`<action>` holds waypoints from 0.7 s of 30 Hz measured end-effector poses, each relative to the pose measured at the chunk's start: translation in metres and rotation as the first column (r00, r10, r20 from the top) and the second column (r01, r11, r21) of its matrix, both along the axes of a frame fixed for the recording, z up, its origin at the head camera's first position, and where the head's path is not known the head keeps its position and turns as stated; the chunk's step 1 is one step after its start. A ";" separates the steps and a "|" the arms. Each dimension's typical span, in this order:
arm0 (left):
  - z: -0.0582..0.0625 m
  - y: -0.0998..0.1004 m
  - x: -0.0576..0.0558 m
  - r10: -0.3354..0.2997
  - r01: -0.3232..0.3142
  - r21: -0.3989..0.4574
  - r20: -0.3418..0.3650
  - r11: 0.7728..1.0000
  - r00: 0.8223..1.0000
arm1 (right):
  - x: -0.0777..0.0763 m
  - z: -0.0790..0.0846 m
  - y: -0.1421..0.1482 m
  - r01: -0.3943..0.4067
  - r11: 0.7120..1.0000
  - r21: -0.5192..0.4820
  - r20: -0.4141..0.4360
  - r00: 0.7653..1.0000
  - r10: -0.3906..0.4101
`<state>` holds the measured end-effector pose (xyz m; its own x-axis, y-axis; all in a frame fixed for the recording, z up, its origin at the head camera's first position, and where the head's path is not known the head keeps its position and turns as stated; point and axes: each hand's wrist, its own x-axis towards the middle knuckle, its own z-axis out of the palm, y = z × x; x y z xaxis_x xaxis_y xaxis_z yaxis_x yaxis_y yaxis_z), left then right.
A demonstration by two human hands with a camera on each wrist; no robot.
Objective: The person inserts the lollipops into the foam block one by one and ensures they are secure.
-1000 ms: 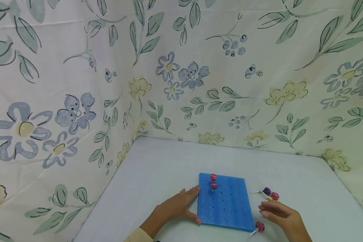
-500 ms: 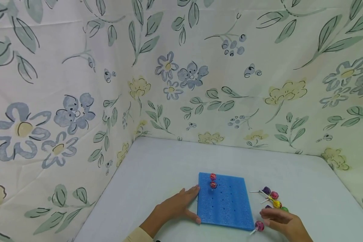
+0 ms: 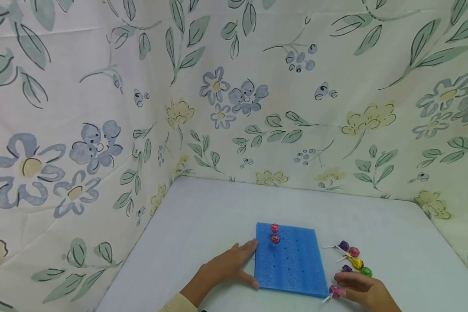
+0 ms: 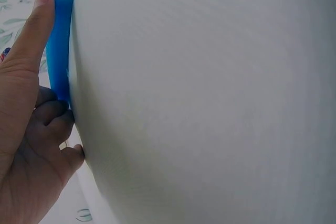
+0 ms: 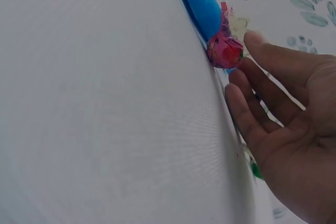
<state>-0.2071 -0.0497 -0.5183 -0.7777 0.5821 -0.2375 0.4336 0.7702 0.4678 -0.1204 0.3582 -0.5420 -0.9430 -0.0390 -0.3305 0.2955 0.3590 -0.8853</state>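
A blue foam board [image 3: 288,273] with rows of small holes lies on the white table. Two red lollipops [image 3: 275,238] stand in its far left part, one behind the other. My left hand [image 3: 228,264] rests along the board's left side, thumb and fingers spread against the edge; the left wrist view shows the thumb [image 4: 37,30] on the blue side. By the near right corner lies a pink lollipop [image 3: 334,291], its stick pointing toward the corner. Around its wrapped head [image 5: 226,52] my right hand [image 3: 360,288] holds its thumb and fingertips apart, close to the wrapper.
Beyond my right hand several wrapped lollipops lie in a loose group: purple [image 3: 343,245], pink [image 3: 354,251], yellow [image 3: 357,263] and green [image 3: 366,271]. Another purple one [image 3: 346,268] sits beside the fingers. Floral cloth [image 3: 234,143] walls off the table's back and left.
My right hand has drawn back toward me from the lollipop group to the near pink lollipop, uncovering the yellow, green and purple ones. The left hand and the board stay put.
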 end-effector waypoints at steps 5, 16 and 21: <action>0.002 0.000 0.001 0.011 -0.011 -0.006 0.004 1.000 1.000 | -0.003 0.002 0.001 -0.068 0.997 0.027 -0.008 0.998 0.068; -0.003 -0.001 0.000 0.003 -0.003 -0.012 -0.001 1.000 1.000 | -0.006 -0.003 0.006 -0.171 0.974 0.151 0.010 0.985 0.172; -0.002 -0.001 0.000 0.000 0.000 -0.011 -0.005 1.000 1.000 | -0.008 -0.003 0.004 -0.189 0.969 0.159 0.037 0.982 0.186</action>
